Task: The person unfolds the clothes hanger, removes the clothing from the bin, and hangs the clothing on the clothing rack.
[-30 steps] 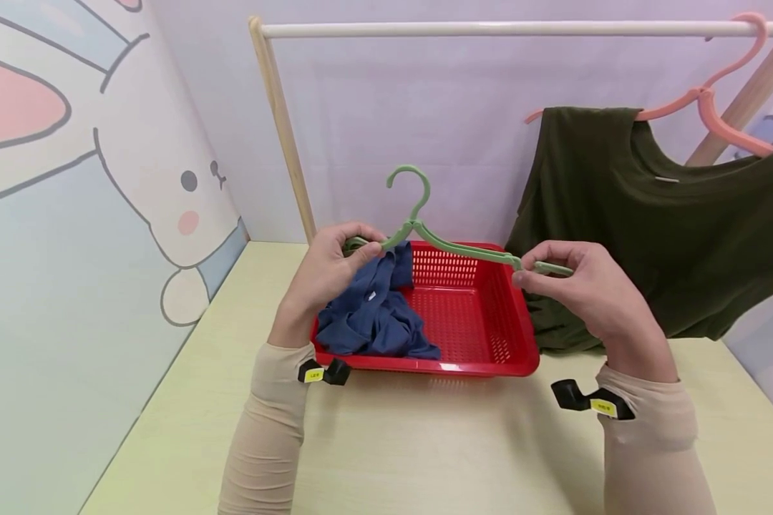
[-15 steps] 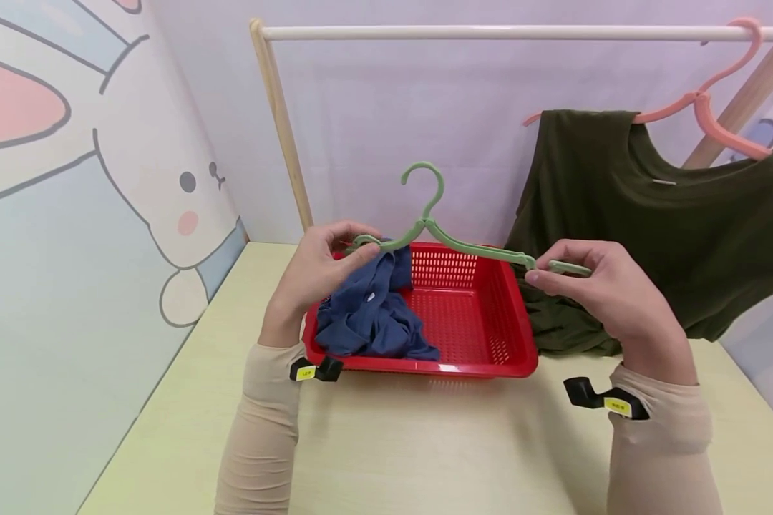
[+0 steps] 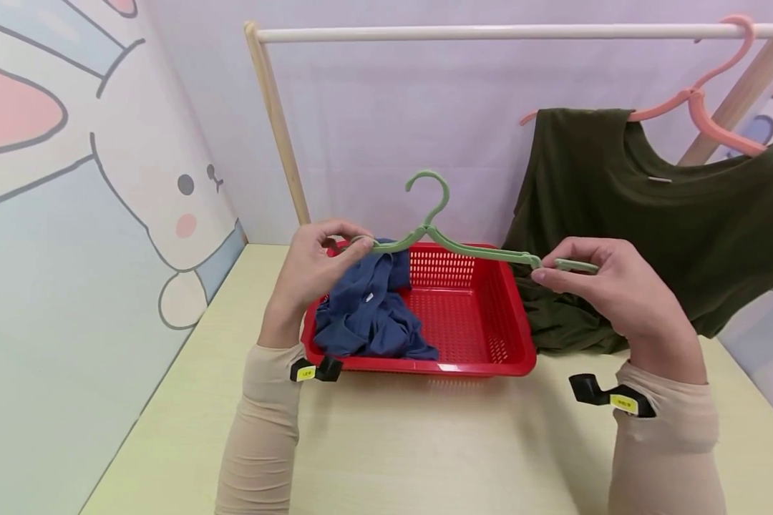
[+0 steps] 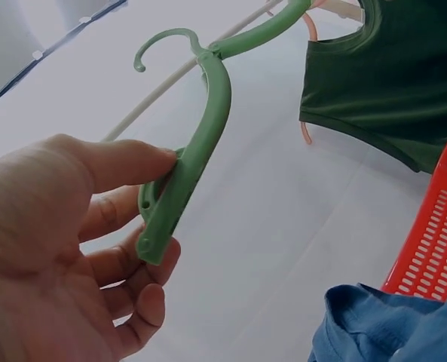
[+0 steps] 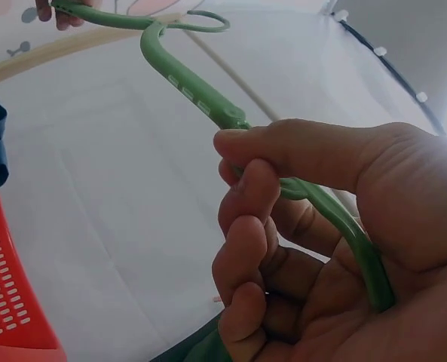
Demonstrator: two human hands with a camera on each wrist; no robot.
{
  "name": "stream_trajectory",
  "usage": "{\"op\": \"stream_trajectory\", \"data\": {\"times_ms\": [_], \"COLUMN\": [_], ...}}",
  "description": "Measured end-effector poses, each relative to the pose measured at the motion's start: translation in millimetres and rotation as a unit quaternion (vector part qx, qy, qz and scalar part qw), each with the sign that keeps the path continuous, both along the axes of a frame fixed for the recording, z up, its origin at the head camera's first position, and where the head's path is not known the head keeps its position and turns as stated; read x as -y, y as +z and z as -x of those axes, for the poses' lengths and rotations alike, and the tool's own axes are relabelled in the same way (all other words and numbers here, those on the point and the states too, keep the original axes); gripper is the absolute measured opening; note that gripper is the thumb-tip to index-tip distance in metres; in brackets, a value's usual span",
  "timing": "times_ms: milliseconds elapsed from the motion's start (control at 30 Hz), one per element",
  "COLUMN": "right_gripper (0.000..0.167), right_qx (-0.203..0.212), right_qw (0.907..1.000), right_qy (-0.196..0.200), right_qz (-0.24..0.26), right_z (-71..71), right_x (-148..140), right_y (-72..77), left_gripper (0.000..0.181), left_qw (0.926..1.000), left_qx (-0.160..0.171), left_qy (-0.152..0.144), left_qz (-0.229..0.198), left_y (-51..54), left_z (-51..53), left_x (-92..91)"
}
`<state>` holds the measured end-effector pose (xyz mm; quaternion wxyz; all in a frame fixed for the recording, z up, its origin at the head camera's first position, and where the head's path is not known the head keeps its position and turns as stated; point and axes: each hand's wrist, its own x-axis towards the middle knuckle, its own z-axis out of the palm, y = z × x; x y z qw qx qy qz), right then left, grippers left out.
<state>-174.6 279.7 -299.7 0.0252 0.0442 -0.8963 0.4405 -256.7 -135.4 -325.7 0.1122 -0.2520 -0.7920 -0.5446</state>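
Note:
A green hanger (image 3: 465, 249) is held level above the basket, its hook pointing up. The left hand (image 3: 315, 268) pinches its left arm; in the left wrist view the thumb presses on the green plastic (image 4: 212, 105) near the folded end. At the other side the right hand (image 3: 615, 290) pinches the joint of the right arm between thumb and fingers. Beyond that joint, an end piece (image 5: 359, 241) runs back across the right palm in the right wrist view.
A red basket (image 3: 419, 366) stands on the table (image 3: 451, 443), with a blue garment (image 3: 373, 315) in its left part. Behind is a rack with a white rail (image 3: 489, 32). A dark green shirt (image 3: 657, 222) hangs at right on a pink hanger (image 3: 721, 129).
Both hands have moved slightly apart, the right one further right. The green hanger has shifted right between them, and its right arm reaches further out.

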Motion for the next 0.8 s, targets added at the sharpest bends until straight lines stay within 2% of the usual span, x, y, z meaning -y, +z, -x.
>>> {"op": "stream_trajectory", "data": {"times_ms": [333,467,567,667,800], "right_gripper": [0.024,0.025,0.024,0.020,0.015], "right_qx": [0.004,0.005,-0.004,-0.025,-0.041], "right_qw": [0.9996,0.9996,0.9995,0.9979,0.9902], "right_qy": [0.006,0.004,-0.004,-0.003,0.015], "right_qz": [0.027,0.029,0.030,0.060,0.132], "right_z": [0.7,2.0,0.7,-1.8,-2.7], "right_x": [-1.5,-5.9,-15.6,-25.6,-31.2], "right_y": [-1.2,-2.2,-2.1,-1.2,-1.1], "left_gripper": [0.015,0.018,0.021,0.023,0.024], "left_qw": [0.9980,0.9966,0.9941,0.9920,0.9920], "left_qx": [-0.027,-0.021,-0.013,-0.005,0.001], "left_qy": [0.006,0.020,0.042,0.057,0.050], "left_qz": [-0.057,-0.077,-0.099,-0.113,-0.116], "left_y": [-1.5,-1.9,-2.0,-1.3,0.8], "left_z": [0.5,2.4,3.2,2.8,2.0], "left_x": [-3.8,0.7,7.5,14.2,16.2]}}
